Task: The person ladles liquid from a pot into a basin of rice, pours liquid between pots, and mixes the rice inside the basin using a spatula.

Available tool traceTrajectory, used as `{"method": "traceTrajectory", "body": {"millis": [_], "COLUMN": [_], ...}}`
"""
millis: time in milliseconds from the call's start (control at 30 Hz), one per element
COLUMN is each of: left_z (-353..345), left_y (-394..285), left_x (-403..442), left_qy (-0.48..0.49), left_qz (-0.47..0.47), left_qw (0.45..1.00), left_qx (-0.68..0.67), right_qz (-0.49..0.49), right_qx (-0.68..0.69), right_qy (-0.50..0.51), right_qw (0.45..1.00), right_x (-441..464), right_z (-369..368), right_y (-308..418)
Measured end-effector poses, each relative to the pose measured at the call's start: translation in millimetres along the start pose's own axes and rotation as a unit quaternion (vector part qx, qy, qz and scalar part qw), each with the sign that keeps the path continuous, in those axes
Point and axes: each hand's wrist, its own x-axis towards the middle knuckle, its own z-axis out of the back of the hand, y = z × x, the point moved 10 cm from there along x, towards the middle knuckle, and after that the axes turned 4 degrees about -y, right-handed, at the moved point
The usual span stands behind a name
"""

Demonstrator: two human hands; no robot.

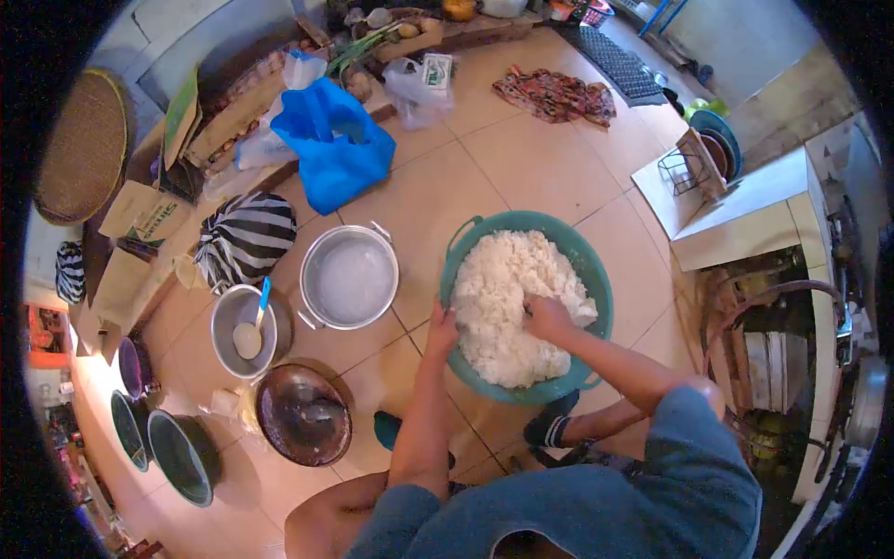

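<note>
A round green basin (603, 279) with side handles stands on the tiled floor, filled with a heap of white, rice-like food (507, 307). My left hand (443, 328) is at the basin's left rim, its fingers around the edge. Into the right part of the heap reaches my right hand (548, 319), its fingertips partly buried, so what they hold is hidden. Left of the basin are a silver pot (350, 278) with whitish contents and a smaller metal bowl (223, 326) holding a blue-handled scoop (263, 300).
Nearer me on the left are a dark brown pan (337, 438) and dark basins (183, 458). A striped bundle (247, 240) and a blue bag (340, 154) lie farther back. A patterned cloth (556, 96) is on the floor. At right stands a tiled counter (745, 219).
</note>
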Motion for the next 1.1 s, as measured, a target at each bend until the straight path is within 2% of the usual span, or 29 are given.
{"method": "traceTrajectory", "body": {"millis": [67, 100, 200, 267, 367, 467, 500, 533, 633, 700, 733, 800, 833, 933, 1000, 1033, 1100], "left_z": [0.2, 4.6, 3.0, -1.7, -5.5, -7.7, -1.2, 5.9, 15.5, 25.1, 28.6, 33.7, 35.8, 42.3, 52.3, 54.9, 45.6], "left_y": [2.3, 16.0, -12.6, -27.0, -44.0, -58.2, -48.3, -38.0, -29.9, -13.2, -13.7, -12.3, -9.3, -25.8, -1.3, 11.9, -3.1], "left_x": [6.3, 13.0, -8.0, -21.3, -41.6, -64.0, -60.0, -60.8, -55.8, -48.7, -46.8, -47.4, -49.6, -72.4, -61.8, -58.7, -85.3], "left_qy": [0.003, -0.010, -0.041, -0.055, -0.059, -0.061, -0.068, -0.075, -0.062, -0.087, -0.100, -0.072, -0.059, -0.119, -0.153, -0.169, -0.225], "left_qz": [-0.005, -0.024, -0.109, -0.159, -0.196, -0.215, -0.226, -0.235, -0.160, -0.205, -0.228, -0.185, -0.161, -0.210, -0.154, -0.124, -0.113], "left_qw": [1.000, 0.999, 0.989, 0.974, 0.956, 0.947, 0.938, 0.929, 0.967, 0.954, 0.946, 0.962, 0.968, 0.942, 0.965, 0.973, 0.958], "left_qx": [0.002, 0.022, 0.096, 0.150, 0.209, 0.232, 0.253, 0.276, 0.186, 0.202, 0.206, 0.189, 0.181, 0.234, 0.144, 0.098, 0.135], "right_qz": [-0.013, -0.030, -0.112, -0.193, -0.198, -0.258, -0.259, -0.258, -0.268, -0.292, -0.287, -0.279, -0.269, -0.244, -0.219, -0.213, -0.201], "right_qx": [0.052, 0.081, 0.196, 0.302, 0.453, 0.571, 0.567, 0.613, 0.725, 0.776, 0.790, 0.814, 0.840, 0.896, 0.923, 0.915, 0.896], "right_qy": [-0.041, -0.041, -0.010, 0.045, 0.004, 0.028, 0.029, 0.019, 0.009, 0.020, 0.021, 0.027, 0.066, 0.160, 0.193, 0.196, 0.201], "right_qw": [0.998, 0.995, 0.974, 0.932, 0.869, 0.779, 0.781, 0.747, 0.634, 0.559, 0.541, 0.509, 0.466, 0.334, 0.252, 0.281, 0.341], "right_x": [-4.4, -5.0, -20.3, -34.0, -54.7, -82.8, -80.2, -79.8, -75.8, -78.3, -80.3, -84.5, -83.8, -92.4, -99.7, -104.3, -108.5], "right_z": [-13.9, -20.7, -45.3, -69.8, -74.0, -74.9, -85.4, -90.4, -92.6, -92.3, -91.1, -95.0, -98.0, -92.5, -77.5, -75.9, -72.8], "right_y": [-8.3, -14.4, -31.0, -42.6, -39.8, -20.2, -16.3, -6.7, 20.3, 26.6, 25.1, 13.9, 9.9, -12.4, -22.2, -36.1, -58.8]}}
